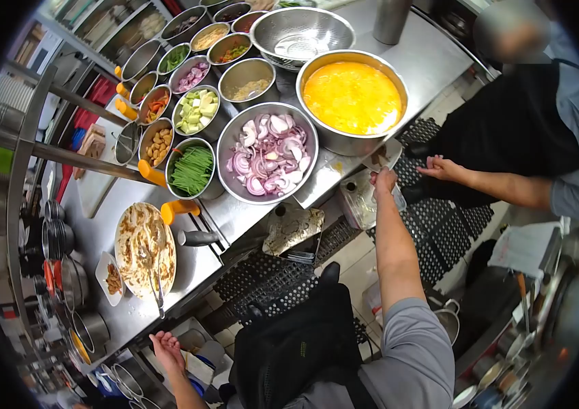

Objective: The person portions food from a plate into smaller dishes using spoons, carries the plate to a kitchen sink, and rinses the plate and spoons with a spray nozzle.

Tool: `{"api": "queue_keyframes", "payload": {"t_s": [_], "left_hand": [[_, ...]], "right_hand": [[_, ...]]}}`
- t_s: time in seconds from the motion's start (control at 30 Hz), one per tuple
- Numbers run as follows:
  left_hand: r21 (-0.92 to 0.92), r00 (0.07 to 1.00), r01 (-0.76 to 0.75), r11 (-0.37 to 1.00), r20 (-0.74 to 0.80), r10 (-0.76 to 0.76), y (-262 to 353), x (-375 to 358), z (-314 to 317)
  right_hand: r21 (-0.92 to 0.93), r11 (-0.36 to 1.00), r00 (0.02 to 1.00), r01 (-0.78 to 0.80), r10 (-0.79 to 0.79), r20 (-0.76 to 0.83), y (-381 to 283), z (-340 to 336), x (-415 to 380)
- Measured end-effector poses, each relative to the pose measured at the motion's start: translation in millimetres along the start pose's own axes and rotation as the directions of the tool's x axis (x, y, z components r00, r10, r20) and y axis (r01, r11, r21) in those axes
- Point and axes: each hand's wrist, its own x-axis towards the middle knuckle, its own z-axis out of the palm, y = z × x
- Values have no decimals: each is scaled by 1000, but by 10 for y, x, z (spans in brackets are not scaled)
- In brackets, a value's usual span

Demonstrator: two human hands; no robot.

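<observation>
My right hand [383, 180] reaches out past the counter's edge, fingers closed on the rim of a clear plastic container [358, 204], just below a big steel bowl of yellow beaten egg [352, 97]. My left hand [165, 349] lies open, palm up, against the near edge of the steel counter [197, 262], holding nothing. It is close to a plate of noodles [141, 247] with tongs [158, 290] on it. A large bowl of sliced red onion [268, 154] stands between the two hands.
Another person in a black apron stands at the right, one hand [439, 168] near my right hand. Several small steel tubs of chopped vegetables [196, 109] line the counter, with a colander [301, 31] behind. A folded cloth [293, 228] hangs at the counter's edge. Black floor mats [439, 232] lie below.
</observation>
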Motion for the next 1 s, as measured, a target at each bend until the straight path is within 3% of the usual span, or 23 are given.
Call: {"api": "queue_keyframes", "payload": {"t_s": [0.2, 0.23, 0.37, 0.47, 0.57, 0.6, 0.63, 0.7, 0.73, 0.77, 0.8, 0.83, 0.87, 0.97, 1.0], "left_hand": [[-7, 984, -31, 999, -176, 30, -243, -198, -98], [-16, 990, -54, 998, -128, 51, -252, -238, -73], [-93, 940, -97, 991, -335, 61, -319, -344, 18], [-41, 944, -161, 986, -298, 141, -189, -349, 143], [-22, 944, -218, 976, -259, 205, 20, -208, 325], [-12, 944, -222, 975, -254, 212, 108, -152, 362], [-6, 945, -227, 974, -244, 219, 193, -97, 394], [-23, 949, -225, 974, -230, 214, 367, 7, 413], [-32, 957, -203, 979, -220, 191, 464, 89, 417], [-38, 965, -173, 984, -208, 162, 559, 164, 410], [-45, 967, -169, 985, -201, 157, 677, 269, 403], [-78, 977, -132, 988, -178, 117, 792, 384, 392], [-110, 986, -91, 990, -151, 74, 892, 492, 374], [-219, 998, -35, 975, -57, 23, 1147, 891, 320], [-210, 1000, -6, 978, 25, 12, 1268, 964, 313]], "right_hand": [[123, 992, 992, -20, 4, 127, 357, 583, 702], [149, 988, 985, -33, 7, 170, 433, 556, 778], [132, 972, 844, -196, 98, 527, 410, 880, 1112], [124, 938, 731, -325, 166, 662, 529, 588, 1579], [168, 887, 716, -430, 222, 661, 545, 414, 1868], [81, 995, 841, -53, 1, 541, 614, 181, 1653], [-54, 943, 854, 327, -271, 445, 703, -51, 1266], [-432, 665, 748, 610, -303, 590, 668, -509, 306], [-505, 639, 774, 580, -238, 587, 856, -649, 16], [-466, 763, 733, 447, -14, 681, 1024, -825, -251], [-358, 849, 594, 389, 66, 802, 702, -841, -1203], [-496, 830, 521, 254, 315, 793, 684, -810, -1668], [-524, 842, 414, 129, 435, 800, 281, -622, -2571], [-510, 854, 135, 102, 496, 858, -148, -25, -4073], [-476, 876, 121, 80, 465, 877, -256, 236, -4467]]}}
